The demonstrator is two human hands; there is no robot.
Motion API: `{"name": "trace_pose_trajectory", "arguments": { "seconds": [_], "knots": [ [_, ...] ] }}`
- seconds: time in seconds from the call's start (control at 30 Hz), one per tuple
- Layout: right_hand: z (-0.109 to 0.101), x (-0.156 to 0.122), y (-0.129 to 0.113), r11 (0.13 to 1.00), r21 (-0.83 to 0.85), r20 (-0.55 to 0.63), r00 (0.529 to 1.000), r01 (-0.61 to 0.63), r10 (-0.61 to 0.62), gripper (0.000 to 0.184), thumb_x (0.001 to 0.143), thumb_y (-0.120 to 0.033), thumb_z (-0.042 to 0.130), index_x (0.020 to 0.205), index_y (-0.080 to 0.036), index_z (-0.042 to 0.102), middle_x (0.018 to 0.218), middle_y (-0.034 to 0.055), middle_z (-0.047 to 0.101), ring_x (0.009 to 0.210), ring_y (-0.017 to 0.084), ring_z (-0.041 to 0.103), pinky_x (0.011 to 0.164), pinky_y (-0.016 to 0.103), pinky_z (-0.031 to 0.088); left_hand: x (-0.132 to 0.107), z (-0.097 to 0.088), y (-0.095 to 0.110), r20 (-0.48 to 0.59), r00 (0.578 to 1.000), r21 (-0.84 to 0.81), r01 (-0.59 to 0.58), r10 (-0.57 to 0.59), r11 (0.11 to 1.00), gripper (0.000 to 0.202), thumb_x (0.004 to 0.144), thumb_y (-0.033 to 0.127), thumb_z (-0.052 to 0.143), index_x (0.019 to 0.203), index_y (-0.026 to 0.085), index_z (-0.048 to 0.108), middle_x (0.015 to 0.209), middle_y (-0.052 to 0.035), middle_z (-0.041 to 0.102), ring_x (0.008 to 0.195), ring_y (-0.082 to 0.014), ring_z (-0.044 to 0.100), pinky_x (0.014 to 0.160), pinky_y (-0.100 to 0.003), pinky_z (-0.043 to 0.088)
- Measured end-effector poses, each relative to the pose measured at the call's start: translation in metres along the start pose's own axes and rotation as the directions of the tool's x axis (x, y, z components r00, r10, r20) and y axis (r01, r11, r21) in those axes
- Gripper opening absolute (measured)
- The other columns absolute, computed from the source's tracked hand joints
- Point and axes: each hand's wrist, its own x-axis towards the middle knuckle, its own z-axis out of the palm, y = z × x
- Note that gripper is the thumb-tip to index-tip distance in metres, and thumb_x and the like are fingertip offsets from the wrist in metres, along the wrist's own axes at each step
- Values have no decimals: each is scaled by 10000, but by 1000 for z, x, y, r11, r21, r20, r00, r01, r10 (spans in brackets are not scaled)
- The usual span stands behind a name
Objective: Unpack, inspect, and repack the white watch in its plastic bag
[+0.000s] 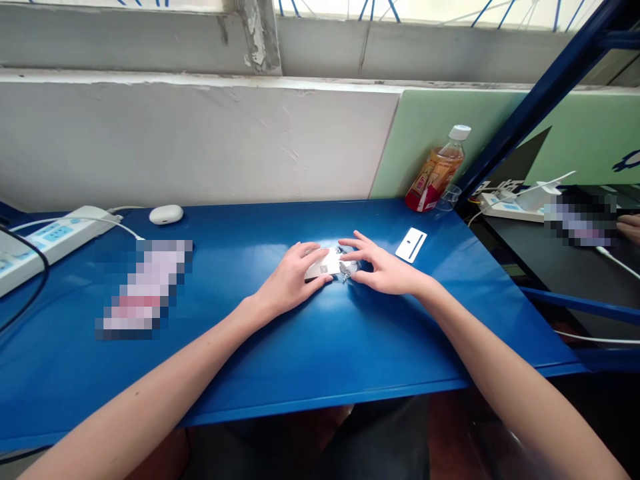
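Observation:
Both my hands meet at the middle of the blue table (pixel 310 353). My left hand (pixel 293 280) grips a small white box (pixel 326 263) with a printed code, thumb under it and fingers over its top. My right hand (pixel 383 267) lies beside it, fingers stretched toward the box, touching a crumpled piece of clear plastic wrap (pixel 347 269) at the box's right end. The wrap is partly hidden by my fingers.
A white card with a slot (pixel 411 245) lies to the right. An orange drink bottle (pixel 436 172) stands at the back right. A white earbud case (pixel 166 214) and a power strip (pixel 47 241) sit at the left. Another power strip (pixel 513 207) lies on the neighbouring dark desk.

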Motion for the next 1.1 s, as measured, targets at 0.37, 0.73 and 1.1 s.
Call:
{"name": "trace_pose_trajectory", "arguments": {
  "seconds": [0.37,0.73,1.1],
  "knots": [
    [-3,3,13,1000,-13,-155,988,-19,17,323,912,-219,544,1185,-249,715,1489,90,532,1505,339,264,1193,610,261,0,0,9,198,979,252,-3,-49,968,575,1023,453,410,1473,97,396,1522,-222,430,1445,-362,345,1172,-586,239],
    [-8,5,21,954,-297,-276,960,-34,-51,294,844,-132,527,991,-159,780,1346,157,627,1428,367,403,1154,591,356,1,-3,10,227,973,246,-11,-46,969,552,1034,435,369,1474,103,398,1521,-203,441,1436,-339,365,1183,-560,232],
    [-10,3,6,998,-53,-212,977,-23,11,188,871,-222,603,944,-233,775,1281,95,687,1372,325,499,1122,543,404,1,-3,12,150,989,127,-28,9,991,462,1029,392,403,1423,156,444,1434,-180,515,1343,-326,460,1149,-588,289]
  ]
}}
